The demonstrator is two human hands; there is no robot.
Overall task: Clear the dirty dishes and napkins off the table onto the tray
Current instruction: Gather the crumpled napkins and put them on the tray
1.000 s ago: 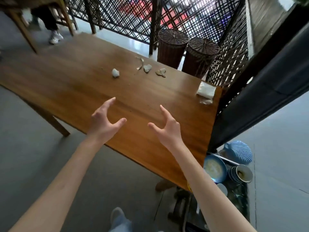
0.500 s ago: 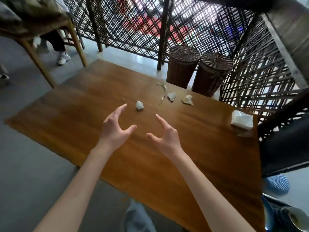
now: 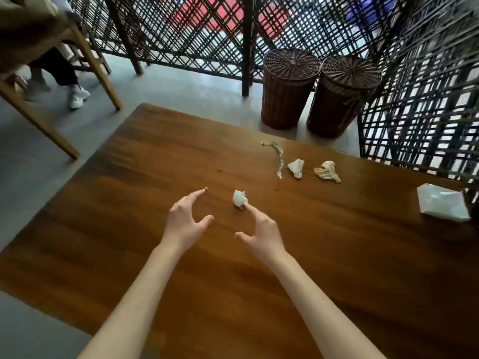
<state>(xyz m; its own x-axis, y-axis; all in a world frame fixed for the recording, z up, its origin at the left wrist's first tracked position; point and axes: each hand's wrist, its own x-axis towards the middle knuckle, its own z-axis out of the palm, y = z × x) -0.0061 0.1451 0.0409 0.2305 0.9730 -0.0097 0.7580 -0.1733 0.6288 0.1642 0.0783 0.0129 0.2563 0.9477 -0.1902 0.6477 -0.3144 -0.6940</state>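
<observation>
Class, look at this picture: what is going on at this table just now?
A person is clearing a wooden table. Both hands are out over it, empty, fingers spread. The right hand has a fingertip at a small crumpled napkin; the left hand hovers beside it, holding nothing. Farther off lie two more crumpled napkins, a twisted paper strip, and a tissue pack near the right edge. No tray is in view.

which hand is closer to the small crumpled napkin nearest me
Right. The right hand has a fingertip at the near edge of the crumpled napkin; contact can't be told. The left hand hovers open to the napkin's left, clearly apart from it.
</observation>
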